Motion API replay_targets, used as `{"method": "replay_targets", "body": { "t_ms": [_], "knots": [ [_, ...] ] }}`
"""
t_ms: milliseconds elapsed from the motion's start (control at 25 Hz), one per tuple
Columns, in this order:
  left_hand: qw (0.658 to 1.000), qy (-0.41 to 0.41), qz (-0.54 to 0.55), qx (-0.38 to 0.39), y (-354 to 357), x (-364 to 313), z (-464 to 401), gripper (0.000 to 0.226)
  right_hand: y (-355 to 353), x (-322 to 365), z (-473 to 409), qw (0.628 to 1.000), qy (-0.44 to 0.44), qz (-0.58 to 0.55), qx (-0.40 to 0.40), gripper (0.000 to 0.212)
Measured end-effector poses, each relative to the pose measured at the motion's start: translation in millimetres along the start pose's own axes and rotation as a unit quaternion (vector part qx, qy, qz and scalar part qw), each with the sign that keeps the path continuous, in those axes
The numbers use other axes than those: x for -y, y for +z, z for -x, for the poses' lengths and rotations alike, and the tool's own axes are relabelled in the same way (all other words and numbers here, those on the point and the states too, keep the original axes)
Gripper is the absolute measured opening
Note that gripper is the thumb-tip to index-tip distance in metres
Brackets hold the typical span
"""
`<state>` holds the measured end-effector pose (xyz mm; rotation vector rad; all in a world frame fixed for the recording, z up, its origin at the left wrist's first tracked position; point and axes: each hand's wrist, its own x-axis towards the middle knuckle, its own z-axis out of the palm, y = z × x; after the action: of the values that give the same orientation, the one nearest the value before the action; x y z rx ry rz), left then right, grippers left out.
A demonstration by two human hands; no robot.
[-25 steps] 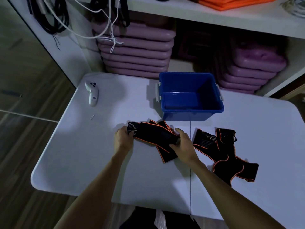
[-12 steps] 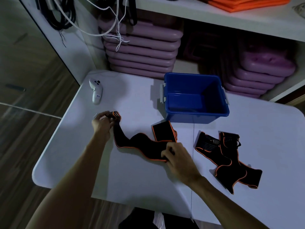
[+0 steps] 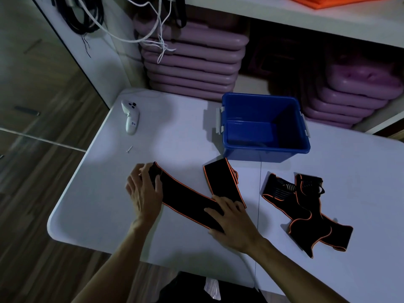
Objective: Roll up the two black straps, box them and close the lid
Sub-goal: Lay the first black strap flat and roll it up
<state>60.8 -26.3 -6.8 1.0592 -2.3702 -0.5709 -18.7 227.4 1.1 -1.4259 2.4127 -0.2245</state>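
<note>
White table (image 3: 179,127), black strap (image 3: 185,197) lying diagonally upper-left to lower-right, left hand (image 3: 144,193) pinching its end, right hand (image 3: 231,221) flat on it

On the white table (image 3: 91,215), the left hand (image 3: 144,193) pinches the rolled end of a black, orange-edged strap (image 3: 185,200); the right hand (image 3: 231,219) presses flat on its fold. A second strap (image 3: 306,215) lies right of it, before the open blue box (image 3: 262,154).
</note>
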Motion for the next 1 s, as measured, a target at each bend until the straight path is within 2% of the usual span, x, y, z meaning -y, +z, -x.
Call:
{"method": "replay_targets", "body": {
  "t_ms": [80,160,280,360,400,480,560,600,680,800,920,1000],
  "knots": [
    [1.0,-0.006,-0.001,0.002,-2,10,6,0.041,2,0,-2,1.0,0.002,0.025,0.01,0.056],
    [0.998,-0.057,0.021,-0.008,-3,22,-4,0.041,0,1,-5,0.999,0.0,0.037,0.006,0.056],
    [0.964,-0.226,0.135,-0.036,-5,30,-35,0.043,1,2,-4,0.999,-0.004,0.034,-0.003,0.058],
    [0.939,-0.288,0.177,-0.058,-8,22,-45,0.044,3,1,-1,0.999,-0.004,0.035,-0.007,0.06],
    [0.942,-0.27,0.189,-0.059,-9,17,-43,0.042,4,1,1,0.999,-0.005,0.037,-0.006,0.061],
    [0.973,-0.149,0.175,-0.02,-7,11,-28,0.032,5,0,3,0.999,-0.008,0.041,-0.002,0.064],
    [0.996,-0.005,0.06,0.072,5,17,-8,0.035,5,-2,5,0.999,-0.012,0.044,-0.001,0.065],
    [0.993,0.036,-0.003,0.112,12,23,-4,0.039,5,-3,6,0.999,-0.015,0.046,-0.001,0.065],
    [0.986,0.037,-0.058,0.152,21,27,-9,0.047,6,-2,8,0.998,-0.021,0.057,-0.002,0.067],
    [0.98,0.034,-0.057,0.187,26,26,-26,0.05,8,2,11,0.997,-0.015,0.076,-0.012,0.068],
    [0.978,0.029,-0.068,0.194,26,25,-32,0.05,9,6,12,0.995,-0.026,0.094,-0.016,0.066],
    [0.981,-0.003,-0.069,0.183,25,10,-30,0.047,3,5,15,0.995,-0.031,0.081,-0.041,0.061]
  ]
}}
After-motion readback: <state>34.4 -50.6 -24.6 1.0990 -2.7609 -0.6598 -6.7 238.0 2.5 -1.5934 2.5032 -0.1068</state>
